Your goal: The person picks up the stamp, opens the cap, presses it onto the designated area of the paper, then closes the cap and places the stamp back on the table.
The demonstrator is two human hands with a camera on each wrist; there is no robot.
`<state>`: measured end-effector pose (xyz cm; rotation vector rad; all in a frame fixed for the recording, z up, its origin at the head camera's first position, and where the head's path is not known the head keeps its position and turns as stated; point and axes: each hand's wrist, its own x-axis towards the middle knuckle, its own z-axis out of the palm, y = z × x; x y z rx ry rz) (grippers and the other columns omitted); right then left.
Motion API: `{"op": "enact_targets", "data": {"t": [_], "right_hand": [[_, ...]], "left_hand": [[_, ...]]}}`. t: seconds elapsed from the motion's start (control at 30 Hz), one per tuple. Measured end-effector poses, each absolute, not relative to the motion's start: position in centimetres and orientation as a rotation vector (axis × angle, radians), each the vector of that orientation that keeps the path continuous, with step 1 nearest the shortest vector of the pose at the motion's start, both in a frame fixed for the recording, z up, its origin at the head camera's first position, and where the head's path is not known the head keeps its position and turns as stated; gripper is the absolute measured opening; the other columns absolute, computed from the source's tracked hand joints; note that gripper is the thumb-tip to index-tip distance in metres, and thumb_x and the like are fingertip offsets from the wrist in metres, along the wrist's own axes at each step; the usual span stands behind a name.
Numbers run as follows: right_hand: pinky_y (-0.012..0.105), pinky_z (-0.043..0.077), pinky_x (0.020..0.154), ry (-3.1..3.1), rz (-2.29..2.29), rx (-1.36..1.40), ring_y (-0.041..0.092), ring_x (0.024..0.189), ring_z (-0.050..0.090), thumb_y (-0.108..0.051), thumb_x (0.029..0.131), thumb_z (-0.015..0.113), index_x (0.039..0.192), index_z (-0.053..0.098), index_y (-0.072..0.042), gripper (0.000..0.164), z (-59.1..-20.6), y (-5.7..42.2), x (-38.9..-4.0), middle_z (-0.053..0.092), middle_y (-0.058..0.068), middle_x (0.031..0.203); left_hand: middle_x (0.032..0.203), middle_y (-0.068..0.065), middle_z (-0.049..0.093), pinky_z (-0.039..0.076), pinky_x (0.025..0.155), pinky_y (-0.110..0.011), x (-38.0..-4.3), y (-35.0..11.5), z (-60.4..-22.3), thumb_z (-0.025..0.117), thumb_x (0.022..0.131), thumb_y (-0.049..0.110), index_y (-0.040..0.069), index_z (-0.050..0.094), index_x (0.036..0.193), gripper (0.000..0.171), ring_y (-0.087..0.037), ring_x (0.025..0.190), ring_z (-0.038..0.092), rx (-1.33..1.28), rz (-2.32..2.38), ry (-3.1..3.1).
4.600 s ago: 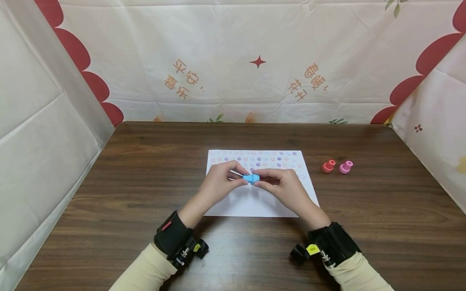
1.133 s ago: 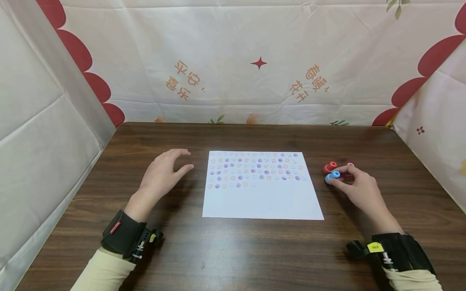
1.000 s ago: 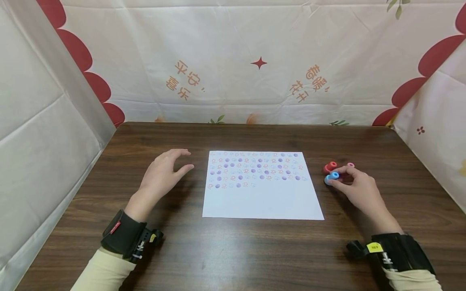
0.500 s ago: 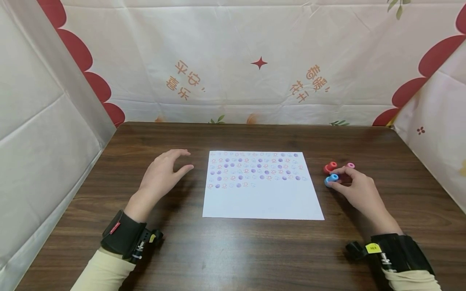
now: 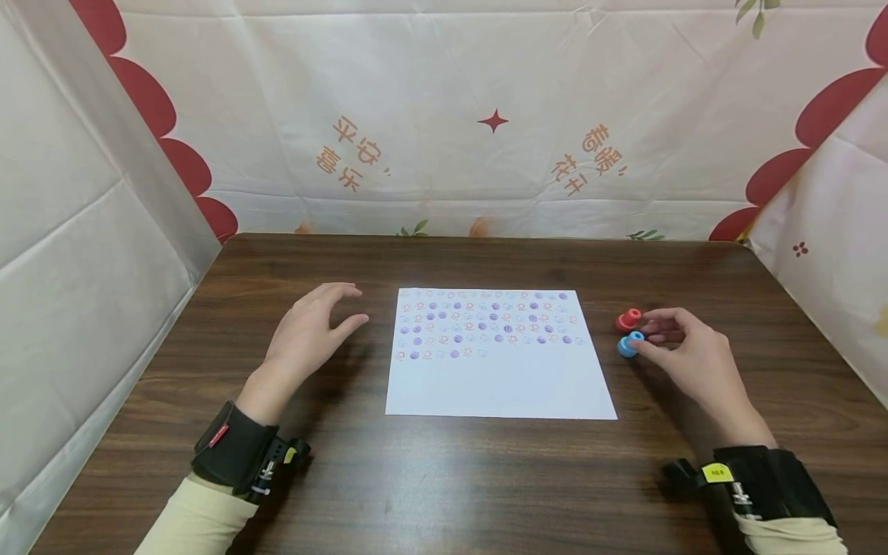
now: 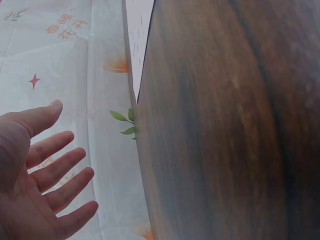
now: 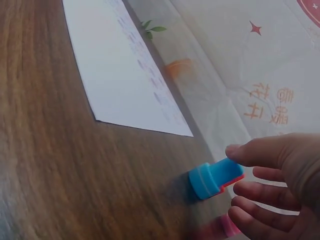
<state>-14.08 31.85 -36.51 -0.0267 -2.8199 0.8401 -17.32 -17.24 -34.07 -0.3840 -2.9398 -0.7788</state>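
A blue stamp [image 5: 630,344] stands on the table to the right of a white sheet of paper [image 5: 496,385]. My right hand [image 5: 694,354] is just beside it, fingers spread from the thumb. In the right wrist view the thumb tip overlaps the handle of the blue stamp [image 7: 212,179]; I cannot tell whether they touch. Right behind it stands a red stamp [image 5: 628,320]. A pink stamp [image 7: 229,226] shows partly below the fingers and is hidden by the hand in the head view. Left of the paper, my left hand [image 5: 305,331] hovers with relaxed, parted fingers, holding nothing.
Rows of small purple, red and blue prints cover the paper's far half. The brown wooden table [image 5: 444,486] ends at a hanging white cloth [image 5: 444,92] at the back, with more cloth at both sides.
Earlier both hands held the blue stamp over the paper. The right hand then set it upright near the other stamps, and its fingers have now parted from it. The left hand moved left.
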Motion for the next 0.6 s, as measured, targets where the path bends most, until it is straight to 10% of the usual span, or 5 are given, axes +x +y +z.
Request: {"op": "enact_targets", "data": {"t": [0.23,0.47,0.6], "right_hand": [[-0.006,0.032,0.065,-2.712,0.822,-0.079,0.025,0.089,0.058,-0.041,0.086,0.067,0.117,0.060,-0.003,0.049,-35.6,31.4,-13.9,0.067,0.019,0.102],[-0.003,0.035,0.075,-2.601,0.837,-0.127,0.030,0.099,0.060,-0.039,0.089,0.063,0.117,0.060,-0.004,0.045,-34.4,30.4,-14.5,0.067,0.020,0.111],[0.029,0.055,0.089,-2.572,0.854,-0.102,0.035,0.106,0.061,-0.038,0.089,0.064,0.119,0.059,-0.003,0.047,-33.6,29.5,-15.1,0.065,0.022,0.117]], "left_hand": [[0.142,-0.013,0.050,0.039,0.104,-0.058,-17.5,-17.2,-34.0,0.062,0.092,0.036,0.012,0.055,0.130,0.046,-0.033,0.130,0.042,-0.390,-0.771,-2.933],[0.145,-0.012,0.048,0.038,0.106,-0.057,-17.6,-16.9,-33.8,0.063,0.091,0.036,0.012,0.053,0.133,0.050,-0.032,0.132,0.040,-0.415,-0.757,-2.921],[0.147,-0.011,0.045,0.037,0.106,-0.058,-17.7,-16.7,-33.5,0.064,0.091,0.036,0.013,0.050,0.137,0.054,-0.032,0.133,0.039,-0.443,-0.749,-2.909]]}}
